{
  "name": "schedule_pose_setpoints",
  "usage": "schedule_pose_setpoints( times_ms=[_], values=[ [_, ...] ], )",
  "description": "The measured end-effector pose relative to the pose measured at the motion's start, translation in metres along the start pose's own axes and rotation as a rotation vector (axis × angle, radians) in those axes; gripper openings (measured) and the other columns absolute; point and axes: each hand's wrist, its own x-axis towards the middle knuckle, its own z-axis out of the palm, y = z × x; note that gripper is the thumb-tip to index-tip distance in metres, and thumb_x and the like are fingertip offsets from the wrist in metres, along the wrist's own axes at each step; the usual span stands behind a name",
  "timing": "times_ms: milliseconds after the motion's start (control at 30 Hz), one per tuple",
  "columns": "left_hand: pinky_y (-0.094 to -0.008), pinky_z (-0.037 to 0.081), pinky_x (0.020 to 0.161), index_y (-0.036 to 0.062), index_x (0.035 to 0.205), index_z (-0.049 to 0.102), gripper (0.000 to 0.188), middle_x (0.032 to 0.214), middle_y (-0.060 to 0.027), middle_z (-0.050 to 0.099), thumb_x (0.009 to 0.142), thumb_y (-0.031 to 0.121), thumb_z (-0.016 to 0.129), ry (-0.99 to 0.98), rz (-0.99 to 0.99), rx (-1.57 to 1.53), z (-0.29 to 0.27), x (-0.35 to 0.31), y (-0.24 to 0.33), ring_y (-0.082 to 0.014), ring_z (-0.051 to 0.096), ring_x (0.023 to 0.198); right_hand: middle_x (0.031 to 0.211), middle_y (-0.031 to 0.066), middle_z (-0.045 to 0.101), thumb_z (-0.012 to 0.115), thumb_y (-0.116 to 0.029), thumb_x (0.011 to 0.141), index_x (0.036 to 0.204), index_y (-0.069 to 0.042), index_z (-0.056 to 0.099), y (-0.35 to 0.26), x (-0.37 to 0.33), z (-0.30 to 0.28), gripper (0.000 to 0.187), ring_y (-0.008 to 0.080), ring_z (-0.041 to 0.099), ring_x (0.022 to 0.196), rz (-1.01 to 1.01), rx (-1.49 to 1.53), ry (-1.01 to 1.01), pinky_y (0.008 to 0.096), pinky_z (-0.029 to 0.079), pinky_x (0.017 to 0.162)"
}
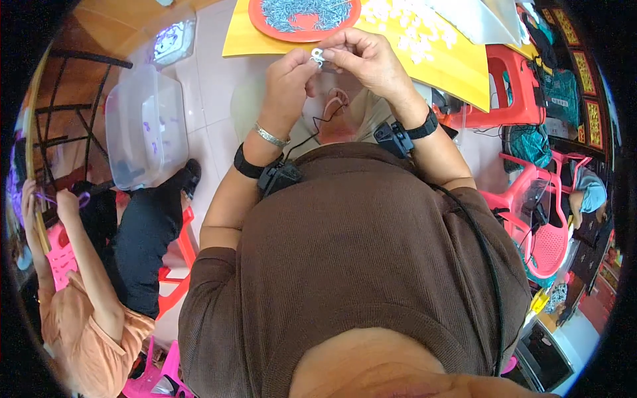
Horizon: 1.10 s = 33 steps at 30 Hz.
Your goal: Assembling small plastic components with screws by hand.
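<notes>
A small white plastic piece with a round hole (318, 56) is pinched between both my hands, just short of the yellow table's near edge. My left hand (286, 83) grips it from the left with thumb and fingers closed. From the right, my right hand (363, 61) holds its other side between thumb and index finger. Beyond my hands, a red round tray (264, 28) holds many thin blue-grey pieces, heaped around a bare patch. To its right, many small white pieces (417, 48) lie loose on the yellow tabletop (458, 79).
A clear plastic bin (147, 126) stands on the floor at left, near a second see-through container (174, 41). A co-worker in an orange shirt (99, 345) sits at lower left, handling something purple. Red stool (511, 86) and pink chair (547, 245) stand at right.
</notes>
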Motion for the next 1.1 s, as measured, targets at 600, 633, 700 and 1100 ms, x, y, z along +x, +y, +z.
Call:
schedule_pose_setpoints(
  times_ms=[600, 633, 700, 1100],
  values=[
    [-0.021, 0.04, 0.05, 0.0004, 0.091, 0.058, 0.021, 0.065, -0.0027, 0.055, 0.087, 0.018, 0.047, -0.021, -0.063, -0.218, 0.004, 0.007, 0.002, -0.0095, 0.052, 0.055, 0.074, -0.0038, 0.059, 0.068, -0.009, 0.075, 0.1, -0.005, 0.061, -0.007, -0.002, 0.001, 0.026, 0.0026, 0.053, 0.067, -0.09, -0.125, 0.008, 0.0182, 0.045, 0.062],
    [-0.021, 0.04, 0.05, 0.0005, 0.091, 0.058, 0.023, 0.065, -0.0032, 0.056, 0.087, 0.019, 0.046, -0.031, -0.076, -0.238, 0.004, 0.007, 0.003, -0.0099, 0.052, 0.054, 0.072, -0.0043, 0.058, 0.068, -0.009, 0.074, 0.1, -0.006, 0.061, -0.008, -0.002, 0.0, 0.027, 0.0024, 0.051, 0.064, -0.096, -0.168, -0.005, 0.018, 0.044, 0.06],
    [-0.021, 0.04, 0.049, 0.0006, 0.091, 0.058, 0.024, 0.065, -0.0036, 0.056, 0.088, 0.021, 0.045, -0.039, -0.09, -0.258, 0.004, 0.007, 0.005, -0.0102, 0.052, 0.054, 0.07, -0.005, 0.056, 0.068, -0.009, 0.074, 0.1, -0.006, 0.061, -0.013, -0.003, -0.002, 0.027, 0.0022, 0.05, 0.063, -0.095, -0.171, -0.018, 0.018, 0.043, 0.058],
    [-0.0221, 0.04, 0.048, 0.0009, 0.086, 0.06, 0.026, 0.066, -0.0046, 0.059, 0.089, 0.022, 0.045, 0.019, -0.059, -0.174, 0.012, 0.01, 0.002, -0.0114, 0.053, 0.052, 0.073, 0.0107, 0.061, 0.067, -0.015, 0.071, 0.095, -0.005, 0.061, -0.02, -0.005, 0.009, 0.026, 0.0267, 0.061, 0.066, -0.389, -0.675, 0.12, 0.0335, 0.05, 0.061]
  ],
)
